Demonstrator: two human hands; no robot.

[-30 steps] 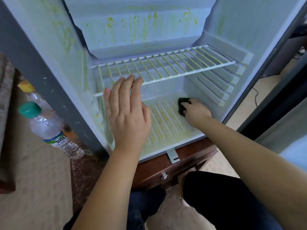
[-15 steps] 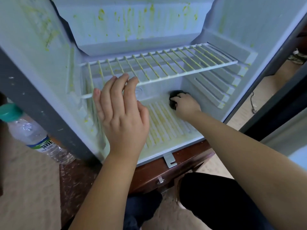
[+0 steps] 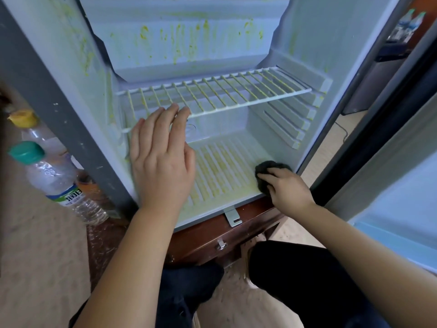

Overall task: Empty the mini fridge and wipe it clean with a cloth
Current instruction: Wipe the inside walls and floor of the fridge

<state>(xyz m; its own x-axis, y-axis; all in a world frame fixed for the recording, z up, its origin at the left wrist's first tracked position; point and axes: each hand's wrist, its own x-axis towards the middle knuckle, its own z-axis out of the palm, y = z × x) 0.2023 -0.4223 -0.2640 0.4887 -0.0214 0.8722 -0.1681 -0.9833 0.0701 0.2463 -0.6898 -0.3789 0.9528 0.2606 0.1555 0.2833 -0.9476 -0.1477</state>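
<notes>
Right now the right hand has its fingers clenched over the dark cloth, pressing it onto the ribbed floor of the mini fridge. The cloth sits under and just ahead of those fingertips, in the front right corner by the lip. My read is that the clenched grip keeps the cloth bunched so it bites into the grooves. The left hand is released, fingers straight and together, with the tips at the front rail of the wire shelf. It looks like a brace to steady the reach, but I can't confirm contact. The fridge is emptied. Two bottles stand outside, well left of the left fingers, on the floor next to the wooden bench carrying the fridge. Yellow-green stains cover the back wall above both sets of fingers, plus the shelf wires and the floor ribs, so the wiping is early. Versus 1.0 s ago, the cloth and right fingers have come from the rear of the floor forward to the front right corner, one stroke along the ribs. The left hand is essentially unchanged.
</notes>
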